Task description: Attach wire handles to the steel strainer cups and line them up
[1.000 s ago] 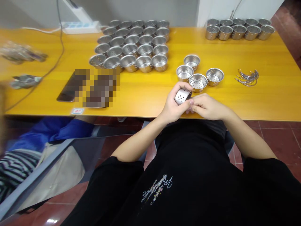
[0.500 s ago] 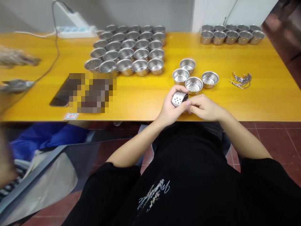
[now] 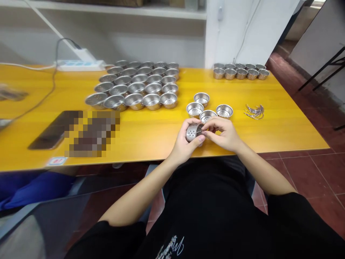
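My left hand point(image 3: 181, 146) is closed around a small perforated metal cup point(image 3: 191, 133), tipped on its side with its mouth toward the right. At that mouth, my right hand point(image 3: 224, 133) pinches with thumb and forefinger. A thin metal wire point(image 3: 199, 131) shows as a bright line between those fingertips and the cup; most of it is hidden. Just beyond my hands stand several loose perforated cups point(image 3: 224, 112), mouths up. Off to the right lies a small pile of curved metal wires point(image 3: 254, 112).
Rows of metal cups point(image 3: 152, 101) fill the table's left middle; a smaller double row point(image 3: 241, 74) stands at the back right. A dark phone point(image 3: 55, 131), a blurred-out item point(image 3: 93, 135), a power strip point(image 3: 81, 65) and a cable lie left. The table's front edge point(image 3: 291, 150) is close.
The view has shifted, so the table sits lower in it. My right fingers have risen to the cup's mouth, and a thin wire now shows there. My left hand still holds the cup.
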`<state>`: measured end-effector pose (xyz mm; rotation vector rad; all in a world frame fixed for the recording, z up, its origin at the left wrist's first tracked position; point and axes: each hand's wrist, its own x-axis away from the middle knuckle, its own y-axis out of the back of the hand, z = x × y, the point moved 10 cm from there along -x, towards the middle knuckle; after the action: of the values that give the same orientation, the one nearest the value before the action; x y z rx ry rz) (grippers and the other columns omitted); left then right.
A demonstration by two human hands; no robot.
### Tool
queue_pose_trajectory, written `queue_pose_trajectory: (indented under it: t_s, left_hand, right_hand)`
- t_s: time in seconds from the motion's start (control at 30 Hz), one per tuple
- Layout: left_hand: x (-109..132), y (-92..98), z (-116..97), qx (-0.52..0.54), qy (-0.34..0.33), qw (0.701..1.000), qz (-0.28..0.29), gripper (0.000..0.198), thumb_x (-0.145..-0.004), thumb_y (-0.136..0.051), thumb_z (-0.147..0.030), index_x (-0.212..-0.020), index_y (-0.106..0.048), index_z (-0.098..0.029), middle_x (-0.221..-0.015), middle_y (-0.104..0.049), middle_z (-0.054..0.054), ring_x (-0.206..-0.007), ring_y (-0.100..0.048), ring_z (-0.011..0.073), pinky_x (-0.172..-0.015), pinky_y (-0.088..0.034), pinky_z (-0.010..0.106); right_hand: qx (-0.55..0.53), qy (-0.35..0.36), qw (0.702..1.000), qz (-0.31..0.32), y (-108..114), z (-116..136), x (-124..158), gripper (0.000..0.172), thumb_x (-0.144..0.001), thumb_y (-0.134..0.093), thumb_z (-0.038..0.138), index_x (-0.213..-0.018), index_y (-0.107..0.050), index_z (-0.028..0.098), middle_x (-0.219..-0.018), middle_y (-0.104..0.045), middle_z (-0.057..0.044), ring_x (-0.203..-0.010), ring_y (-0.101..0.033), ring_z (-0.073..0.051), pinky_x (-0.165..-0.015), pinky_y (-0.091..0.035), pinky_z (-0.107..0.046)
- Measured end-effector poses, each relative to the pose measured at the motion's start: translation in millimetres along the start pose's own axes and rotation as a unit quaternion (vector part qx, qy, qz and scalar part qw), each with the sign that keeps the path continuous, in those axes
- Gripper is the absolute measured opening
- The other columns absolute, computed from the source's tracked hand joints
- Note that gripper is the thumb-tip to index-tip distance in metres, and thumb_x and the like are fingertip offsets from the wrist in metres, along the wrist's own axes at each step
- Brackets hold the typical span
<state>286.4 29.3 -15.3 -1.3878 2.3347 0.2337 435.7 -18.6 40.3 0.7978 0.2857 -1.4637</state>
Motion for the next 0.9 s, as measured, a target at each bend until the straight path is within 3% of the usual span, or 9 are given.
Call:
queue_pose_trajectory:
  t_s: [0.1, 0.27, 0.63, 0.77, 0.9]
  left_hand:
    - [0, 1.5, 3, -0.002, 0.006, 1.000, -0.001, 0.069, -0.092, -0.093, -0.070, -0.136, -0.068, -0.024, -0.127, -0.074, 0.009, -0.110, -0.071, 0.0219, -0.096, -0.061, 0.034]
    - [1, 5.7, 6, -0.004, 0.027, 0.999, -0.020, 0.066, -0.093, -0.092, -0.070, -0.134, -0.068, -0.025, -0.118, -0.074, 0.006, -0.098, -0.069, 0.0198, -0.087, -0.059, 0.031]
    - [-1, 11.9, 15, 0.015, 0.044, 0.998, -0.035, 0.071, -0.094, -0.089, -0.075, -0.138, -0.067, -0.024, -0.122, -0.074, 0.007, -0.110, -0.071, 0.0213, -0.100, -0.060, 0.033]
    - [-1, 0.8, 13, 0.017, 0.041, 0.999, 0.025, 0.070, -0.096, -0.086, -0.078, -0.137, -0.070, -0.024, -0.129, -0.074, 0.010, -0.112, -0.073, 0.0224, -0.100, -0.062, 0.034]
    - [1, -8.3, 6, 0.018, 0.025, 0.997, 0.068, 0.074, -0.098, -0.081, -0.082, -0.142, -0.067, -0.024, -0.135, -0.073, 0.012, -0.111, -0.075, 0.0228, -0.098, -0.066, 0.035]
  right_hand:
    - [0.013, 0.001, 1.000, -0.008, 2, -1, 0, 0.009, -0.103, -0.083, 0.028, -0.098, -0.084, 0.020, -0.095, -0.080, -0.005, -0.073, -0.067, -0.015, -0.066, -0.055, -0.029]
    - [0.023, 0.004, 1.000, -0.011, 0, -2, 0, 0.013, -0.103, -0.083, 0.033, -0.099, -0.083, 0.021, -0.088, -0.078, -0.004, -0.069, -0.065, -0.015, -0.064, -0.054, -0.029]
    - [0.012, 0.028, 0.999, 0.036, -10, 2, 5, 0.010, -0.106, -0.077, 0.028, -0.106, -0.083, 0.020, -0.087, -0.077, -0.004, -0.068, -0.066, -0.014, -0.063, -0.055, -0.027]
    - [0.054, 0.019, 0.998, -0.029, 6, 0, 2, 0.010, -0.105, -0.079, 0.026, -0.103, -0.086, 0.020, -0.094, -0.083, -0.007, -0.072, -0.069, -0.016, -0.067, -0.057, -0.029]
    - [0.078, 0.030, 0.995, -0.046, 10, 2, 3, 0.008, -0.104, -0.081, 0.025, -0.103, -0.088, 0.021, -0.095, -0.085, -0.007, -0.071, -0.068, -0.016, -0.066, -0.057, -0.031]
